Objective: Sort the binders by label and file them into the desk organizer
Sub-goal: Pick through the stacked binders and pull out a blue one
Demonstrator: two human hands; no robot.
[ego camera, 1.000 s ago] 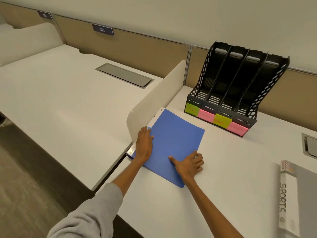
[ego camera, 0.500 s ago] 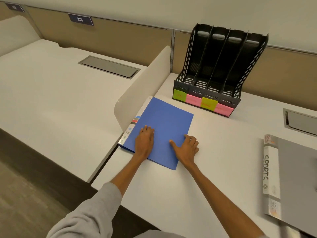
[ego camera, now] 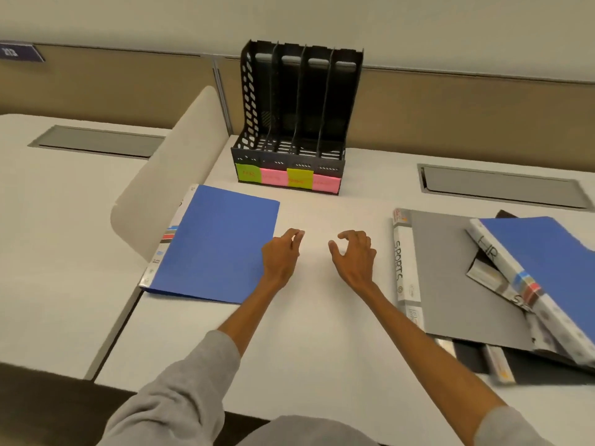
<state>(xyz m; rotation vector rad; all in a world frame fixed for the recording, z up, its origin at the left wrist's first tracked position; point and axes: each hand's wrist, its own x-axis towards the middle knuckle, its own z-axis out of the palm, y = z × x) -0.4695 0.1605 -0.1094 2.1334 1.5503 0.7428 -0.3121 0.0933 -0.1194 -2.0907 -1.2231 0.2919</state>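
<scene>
A blue binder (ego camera: 215, 243) lies flat on the white desk at the left, its spine against a low divider. My left hand (ego camera: 281, 257) hovers at its right edge, fingers loosely curled, holding nothing. My right hand (ego camera: 354, 255) hangs over bare desk beside it, fingers apart and empty. To the right lies a grey binder (ego camera: 450, 272) with SPORTS on its spine; a second blue binder (ego camera: 547, 262) marked HR rests tilted on it, above a black one (ego camera: 528, 365). A black desk organizer (ego camera: 296, 123) with several slots and green and pink sticky labels stands at the back.
A white curved divider (ego camera: 174, 188) separates this desk from the one on the left. Grey cable hatches (ego camera: 502, 186) are set into both desks. A tan partition wall runs behind the organizer.
Both hands have come off the blue binder and shifted right over the bare desk. My view has swung right, bringing the pile of binders into sight.
</scene>
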